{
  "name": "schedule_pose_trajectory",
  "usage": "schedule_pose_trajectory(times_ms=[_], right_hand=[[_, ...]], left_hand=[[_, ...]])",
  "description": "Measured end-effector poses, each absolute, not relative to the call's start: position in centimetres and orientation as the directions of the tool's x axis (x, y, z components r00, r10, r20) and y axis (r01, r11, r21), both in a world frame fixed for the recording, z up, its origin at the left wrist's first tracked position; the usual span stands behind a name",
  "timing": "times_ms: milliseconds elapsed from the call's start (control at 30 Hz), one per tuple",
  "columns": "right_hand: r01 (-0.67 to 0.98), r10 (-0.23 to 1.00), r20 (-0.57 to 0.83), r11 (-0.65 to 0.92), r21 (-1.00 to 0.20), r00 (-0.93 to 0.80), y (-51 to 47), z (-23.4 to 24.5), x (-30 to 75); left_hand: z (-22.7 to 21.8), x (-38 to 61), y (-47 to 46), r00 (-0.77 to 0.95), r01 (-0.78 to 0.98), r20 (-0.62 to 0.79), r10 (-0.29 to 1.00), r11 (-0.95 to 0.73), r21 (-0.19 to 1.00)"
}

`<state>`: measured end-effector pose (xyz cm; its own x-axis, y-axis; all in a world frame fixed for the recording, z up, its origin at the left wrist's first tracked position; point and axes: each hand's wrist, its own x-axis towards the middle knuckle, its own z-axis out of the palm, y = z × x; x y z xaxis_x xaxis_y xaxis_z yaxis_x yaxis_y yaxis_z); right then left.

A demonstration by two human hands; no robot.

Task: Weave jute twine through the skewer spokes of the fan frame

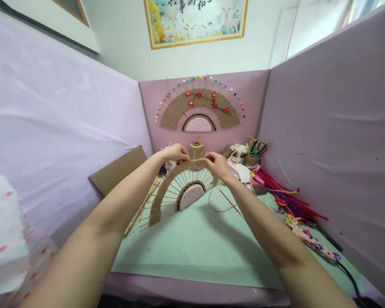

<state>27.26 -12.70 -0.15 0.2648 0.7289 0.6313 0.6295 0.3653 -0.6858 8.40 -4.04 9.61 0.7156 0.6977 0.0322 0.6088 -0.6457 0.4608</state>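
A half-round fan of thin sticks, with a brown burlap band and a pink spotted half-disc base, is tilted up off the table. At its top edge my left hand is closed in a pinch on the fan. Just right of it, my right hand pinches a strand of jute twine along the same edge. The twine's loose part loops down onto the green table cover. Fingertips hide the exact grip points.
A finished fan with red flowers hangs on the pink back panel. Behind my hands stands a twine spool. Pipe cleaners and a patterned glue gun lie right. A red stick lies mid-table; cardboard leans left.
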Motion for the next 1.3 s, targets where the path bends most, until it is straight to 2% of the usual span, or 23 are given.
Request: schedule_pose_trajectory(times_ms=[267, 600, 833, 1067, 1300], right_hand=[[0.726, 0.713, 0.641, 0.278, -0.629, 0.283, -10.8, 0.3, 28.1], [0.769, 0.672, 0.706, 0.325, -0.551, 0.222, -9.5, 2.7, 29.2], [0.705, 0.681, 0.640, 0.255, -0.661, 0.355, -9.5, 0.2, 29.6], [0.492, 0.730, 0.486, 0.234, -0.839, 0.482, -9.5, -4.3, 29.4], [0.339, 0.777, 0.390, 0.241, -0.909, 0.494, -9.0, -5.8, 28.6]], left_hand=[[8.5, 8.4, -4.9, 0.722, 0.576, 0.063, 0.689, -0.649, 0.496], [8.4, 8.5, -5.9, 0.702, 0.591, 0.089, 0.707, -0.647, 0.483], [8.4, 8.6, -6.2, 0.692, 0.611, 0.105, 0.714, -0.657, 0.443], [8.6, 8.9, -6.5, 0.671, 0.659, 0.113, 0.733, -0.660, 0.360], [9.6, 10.9, -7.3, 0.572, 0.771, 0.133, 0.810, -0.586, 0.249]])
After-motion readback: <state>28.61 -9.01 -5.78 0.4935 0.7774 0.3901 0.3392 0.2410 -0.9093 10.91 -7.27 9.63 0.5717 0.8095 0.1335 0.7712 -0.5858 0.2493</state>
